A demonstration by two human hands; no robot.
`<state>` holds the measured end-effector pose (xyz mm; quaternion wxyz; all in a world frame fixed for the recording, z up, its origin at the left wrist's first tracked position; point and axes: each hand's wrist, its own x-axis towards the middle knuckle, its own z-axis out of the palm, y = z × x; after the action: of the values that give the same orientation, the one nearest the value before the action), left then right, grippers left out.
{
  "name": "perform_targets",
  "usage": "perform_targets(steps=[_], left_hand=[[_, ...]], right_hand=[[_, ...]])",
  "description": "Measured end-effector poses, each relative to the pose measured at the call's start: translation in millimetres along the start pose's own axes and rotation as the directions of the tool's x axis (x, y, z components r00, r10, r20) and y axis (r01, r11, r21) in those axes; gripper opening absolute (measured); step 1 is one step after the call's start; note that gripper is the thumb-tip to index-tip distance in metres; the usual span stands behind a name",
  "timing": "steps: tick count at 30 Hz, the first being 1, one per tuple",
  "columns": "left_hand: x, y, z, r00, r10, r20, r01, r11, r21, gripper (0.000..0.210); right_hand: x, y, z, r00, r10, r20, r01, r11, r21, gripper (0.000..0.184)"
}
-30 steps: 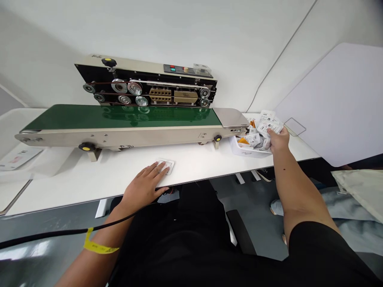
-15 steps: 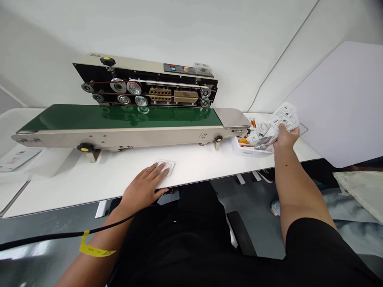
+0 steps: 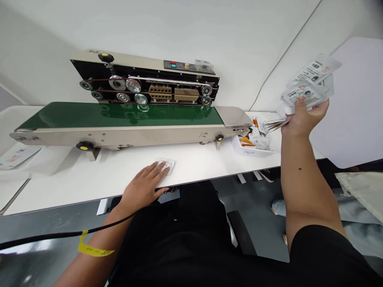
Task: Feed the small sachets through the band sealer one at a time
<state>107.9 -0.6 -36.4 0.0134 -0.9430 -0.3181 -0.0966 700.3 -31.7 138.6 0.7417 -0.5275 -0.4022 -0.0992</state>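
My left hand (image 3: pixel 145 185) lies flat, fingers stretched, on a small white printed packet (image 3: pixel 170 166) near the table's front edge. Raised on the right, my right hand (image 3: pixel 305 117) grips a fanned bunch of white and clear printed packets (image 3: pixel 308 85), thumb on top. Some of the bunch sticks out to the left of the wrist. Below and left of that hand, a white bin (image 3: pixel 251 152) holds more packets (image 3: pixel 256 135), white ones and some with orange. My right palm is hidden by the packets.
A band sealing machine (image 3: pixel 146 85) with a green conveyor belt (image 3: pixel 125 115) runs along the wall. A translucent tub (image 3: pixel 56 163) with a printed pouch (image 3: pixel 19 156) stands at the left end. A black cable (image 3: pixel 44 237) crosses my left forearm. A white board (image 3: pixel 353 107) leans at the right.
My right hand has risen up and to the right, away from the bin, with the bunch of packets in it. My left hand stays on its packet.
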Motion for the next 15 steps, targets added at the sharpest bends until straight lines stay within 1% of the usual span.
perform_targets(steps=[1, 2, 3, 4, 6, 7, 8, 9, 10, 11, 13, 15], left_hand=[[0, 1, -0.8, 1.0, -0.001, -0.002, 0.001, 1.0, -0.003, 0.073], [0, 2, -1.6, 1.0, -0.002, -0.002, 0.002, 1.0, -0.007, 0.073], [-1, 3, -2.4, 1.0, -0.002, 0.0, 0.002, 1.0, -0.013, 0.073], [-1, 4, -3.1, 1.0, -0.002, 0.002, 0.002, 1.0, -0.018, 0.074], [-2, 6, -4.4, 1.0, 0.0, 0.008, 0.001, 1.0, -0.026, 0.075], [-3, 6, -4.9, 1.0, 0.003, 0.009, -0.003, 1.0, -0.028, 0.075], [-4, 7, -5.5, 1.0, 0.006, 0.012, -0.006, 1.0, -0.031, 0.076], [-6, 7, -6.1, 1.0, 0.009, 0.015, -0.008, 0.999, -0.035, 0.076], [-7, 7, -6.7, 1.0, 0.01, 0.016, -0.01, 0.999, -0.042, 0.077], [-8, 7, -7.3, 1.0, 0.011, 0.016, -0.01, 0.999, -0.052, 0.079], [-10, 6, -8.6, 1.0, 0.0, -0.011, -0.001, 0.996, -0.085, 0.083], [-11, 3, -9.8, 0.995, -0.041, -0.092, 0.027, 0.989, -0.147, 0.092]], right_hand=[[-11, -10, 11, 0.991, -0.133, 0.011, 0.133, 0.991, -0.001, 0.057], [-25, -19, 22, 0.97, -0.243, 0.023, 0.243, 0.97, 0.005, 0.059], [-41, -28, 34, 0.946, -0.322, 0.031, 0.322, 0.947, 0.012, 0.061], [-59, -35, 45, 0.927, -0.372, 0.04, 0.372, 0.928, 0.015, 0.065], [-101, -47, 68, 0.905, -0.425, 0.033, 0.425, 0.905, 0.009, 0.072], [-124, -52, 78, 0.899, -0.436, 0.039, 0.436, 0.9, -0.004, 0.073], [-147, -56, 88, 0.896, -0.44, 0.067, 0.442, 0.897, -0.021, 0.07], [-170, -59, 97, 0.889, -0.441, 0.121, 0.447, 0.894, -0.032, 0.064], [-191, -62, 105, 0.873, -0.446, 0.197, 0.46, 0.887, -0.029, 0.056], [-211, -64, 112, 0.839, -0.466, 0.281, 0.488, 0.873, -0.008, 0.047], [-244, -65, 124, 0.735, -0.535, 0.417, 0.56, 0.825, 0.074, 0.035], [-269, -61, 133, 0.636, -0.587, 0.501, 0.617, 0.777, 0.127, 0.031]])
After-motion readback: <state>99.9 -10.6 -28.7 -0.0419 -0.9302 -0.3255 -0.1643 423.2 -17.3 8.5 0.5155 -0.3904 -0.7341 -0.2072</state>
